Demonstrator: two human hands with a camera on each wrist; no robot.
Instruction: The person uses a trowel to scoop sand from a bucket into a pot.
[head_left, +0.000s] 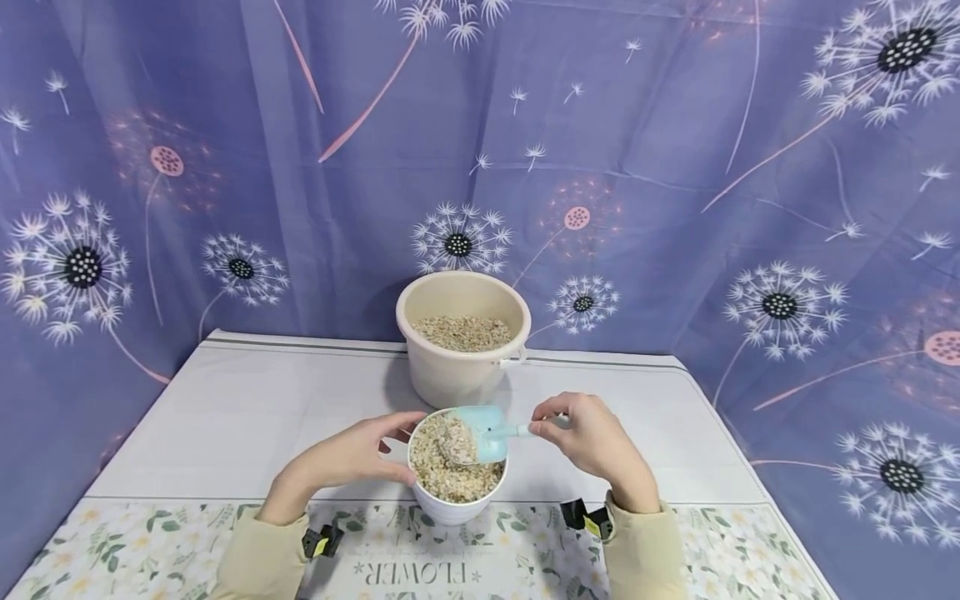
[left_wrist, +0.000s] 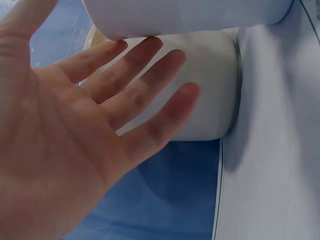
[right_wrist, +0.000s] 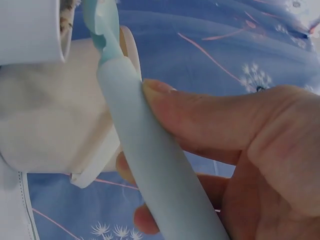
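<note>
A white pot (head_left: 448,510), filled near its rim with beige grainy material (head_left: 435,467), stands on the table. My left hand (head_left: 360,450) reaches round its left side, thumb at the near wall; the left wrist view shows that hand's fingers (left_wrist: 145,95) extended, some tips against the pot wall. My right hand (head_left: 588,433) grips the handle (right_wrist: 145,150) of a light blue shovel (head_left: 491,446) between thumb and fingers. The shovel's blade lies over the pot's opening, with a heap of the same grains (head_left: 456,442) at its tip.
Right behind the pot stands a larger cream bucket (head_left: 450,379), partly filled with similar grains, its handle (head_left: 513,358) at the right. The table (head_left: 300,375) has a white cloth and a floral strip in front. A purple dandelion-print curtain (head_left: 360,208) hangs behind.
</note>
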